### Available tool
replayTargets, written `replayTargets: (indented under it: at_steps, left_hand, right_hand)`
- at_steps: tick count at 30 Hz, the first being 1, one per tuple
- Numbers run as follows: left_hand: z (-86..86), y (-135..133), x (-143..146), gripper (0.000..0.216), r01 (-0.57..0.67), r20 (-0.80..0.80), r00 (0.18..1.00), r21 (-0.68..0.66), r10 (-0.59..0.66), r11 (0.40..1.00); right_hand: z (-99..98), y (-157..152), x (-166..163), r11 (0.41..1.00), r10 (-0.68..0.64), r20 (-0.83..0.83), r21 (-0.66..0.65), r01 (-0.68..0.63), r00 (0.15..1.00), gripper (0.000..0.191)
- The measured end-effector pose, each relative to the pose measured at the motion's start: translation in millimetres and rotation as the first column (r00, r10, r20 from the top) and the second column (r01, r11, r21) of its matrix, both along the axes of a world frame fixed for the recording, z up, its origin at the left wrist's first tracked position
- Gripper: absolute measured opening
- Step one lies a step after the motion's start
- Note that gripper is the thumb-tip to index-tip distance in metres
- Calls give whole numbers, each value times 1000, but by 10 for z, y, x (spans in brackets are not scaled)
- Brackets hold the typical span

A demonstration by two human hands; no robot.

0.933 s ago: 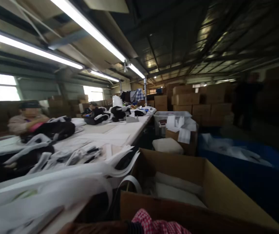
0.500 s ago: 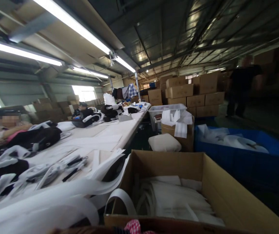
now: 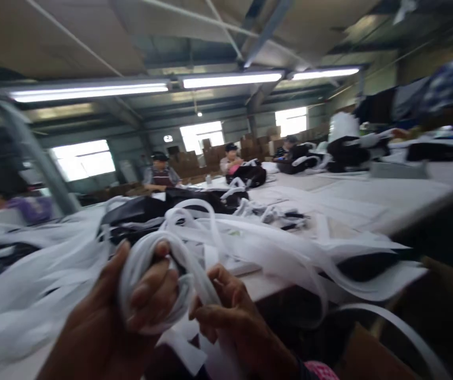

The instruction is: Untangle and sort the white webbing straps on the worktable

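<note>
My left hand (image 3: pixel 103 316) is closed around a coiled bundle of white strap (image 3: pixel 131 274), its fingers reaching through the loop. On the right side of the coil, my right hand (image 3: pixel 242 316) pinches the same strap, part of which hangs down below the fingers. The coil is held up in front of the worktable (image 3: pixel 384 206). Right behind it lie loose white strips (image 3: pixel 273 248) and black bags (image 3: pixel 139 211) with white handles. Motion blur softens the strap's texture.
White strips (image 3: pixel 20 295) cover the table on the left. A cardboard box (image 3: pixel 380 348) stands at the lower right, with a white strip curving over it. Several people work across the table, one in an apron (image 3: pixel 163 177). Grey metal beam (image 3: pixel 32 153) slants at the left.
My view has swung left, from the cardboard box and aisle to the table. Both hands have come into view, holding the coiled white strap.
</note>
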State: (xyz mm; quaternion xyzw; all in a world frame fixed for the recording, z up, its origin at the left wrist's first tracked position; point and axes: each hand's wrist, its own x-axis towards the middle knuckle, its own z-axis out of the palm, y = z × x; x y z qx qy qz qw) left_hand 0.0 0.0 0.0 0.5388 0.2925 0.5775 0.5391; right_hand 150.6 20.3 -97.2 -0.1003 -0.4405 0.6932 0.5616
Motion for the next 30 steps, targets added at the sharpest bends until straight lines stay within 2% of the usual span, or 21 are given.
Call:
replayTargets:
  at_steps: [2,4,7,9,12,14,16,18,19,20,21,23,24,26,27,30]
  left_hand:
    - [96,-50,-50,39,39,186,982,-105,-19,994]
    - [139,-40,-46,37,80,310,950,-118,-40,990]
    - [90,10,-59,35,-21,270,962,-43,32,999]
    - [-10,41,-106,38,-114,159,981,4,111,994]
    - [-210,57,-246,42,-236,-149,957,100,249,967]
    - [-336,27,-384,35,-287,-404,845,211,351,934]
    - [-425,-48,-536,23,-267,-612,676,317,411,910]
    - [-465,-155,-673,21,-229,-716,553,361,426,904]
    - [-466,-212,-729,22,-230,-730,543,346,415,909]
    - [-455,-265,-776,23,-252,-713,578,306,397,918]
    - [-435,-309,-815,24,-293,-657,652,242,378,925]
    - [-379,-362,-887,30,-386,-415,826,77,382,919]
    - [-349,-369,-926,36,-425,-259,874,3,411,905]
    - [-308,-363,-1023,44,-488,-6,872,-91,490,868]
    - [-303,-358,-1080,46,-512,54,852,-117,521,851]
    - [-389,-397,-1255,41,-550,16,832,-99,554,829]
  right_hand:
    - [-59,21,-158,999,-4,-11,-38,4,1000,29]
    - [-120,18,-305,995,25,23,-98,-23,999,31]
    - [-234,-38,-511,987,127,99,-112,-115,987,46]
    - [-325,-104,-624,967,238,93,-112,-227,967,54]
    - [-444,-206,-699,908,409,29,-115,-403,912,59]
    - [-483,-247,-654,870,489,53,-108,-482,871,58]
    - [-478,-253,-541,840,542,141,-113,-530,829,55]
    - [-444,-230,-409,825,563,254,-125,-550,786,52]
    - [-425,-214,-356,824,563,306,-132,-552,768,52]
    - [-413,-198,-321,826,556,356,-135,-547,751,52]
    - [-410,-187,-309,831,542,403,-132,-540,737,51]
    - [-438,-191,-358,843,511,471,-111,-526,719,48]
    - [-467,-207,-415,848,497,495,-100,-521,713,47]
    - [-538,-263,-570,858,467,537,-83,-507,703,50]
    - [-573,-295,-653,864,451,553,-72,-499,701,53]
    - [-645,-364,-842,881,404,593,-46,-472,697,59]
